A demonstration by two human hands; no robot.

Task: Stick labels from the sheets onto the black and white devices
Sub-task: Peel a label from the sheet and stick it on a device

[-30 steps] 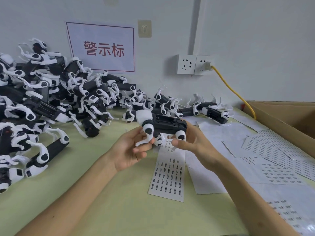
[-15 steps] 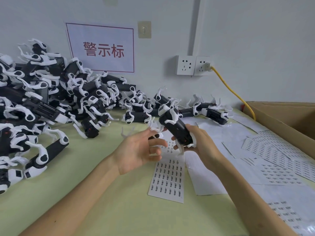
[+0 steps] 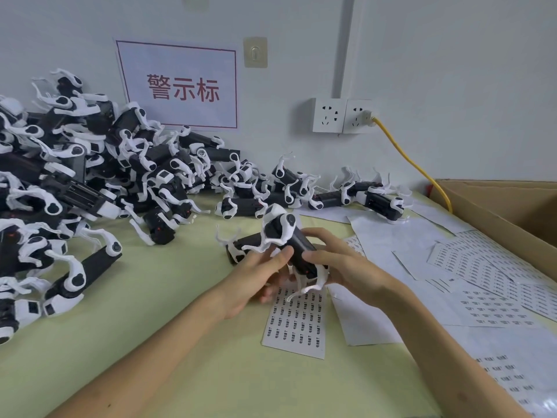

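Pale green bench point(image 3: 150, 342) is filling the near part of the view, and two bare forearms are reaching across it from the bottom edge. Just beyond the wrists a label sheet point(image 3: 297, 324), printed with rows of small dark labels, is lying flat on the bench, its far end passing under the hands.

Above that sheet both hands are holding the raised device point(image 3: 289, 236), a black body with curved white legs, tilted so that its white-capped end is pointing up and away. The right hand point(image 3: 340, 267) is wrapping its fingers round the lower end of the black body, its grip clamped on it. The left hand point(image 3: 259, 279) is meeting it from the other side, thumb lying on the body and fingers curled beneath. Its grip is closed on the same device, though the fingers are blurred. Just behind the left hand a second device point(image 3: 241, 247) is lying on the bench.

To the right, further sheets point(image 3: 482, 282) of labels and blank white papers point(image 3: 391, 236) are overlapping one another beside a cardboard box point(image 3: 512, 206). To the left, a pile of devices point(image 3: 75, 176) is heaping up against the wall, and a looser row of devices point(image 3: 376, 197) is stretching along the wall's foot.

On the wall a white sign point(image 3: 177, 86) with red characters is hanging. Right of it are two sockets point(image 3: 328, 114), and a yellow cable point(image 3: 416, 167) is trailing from the right one down toward the box.
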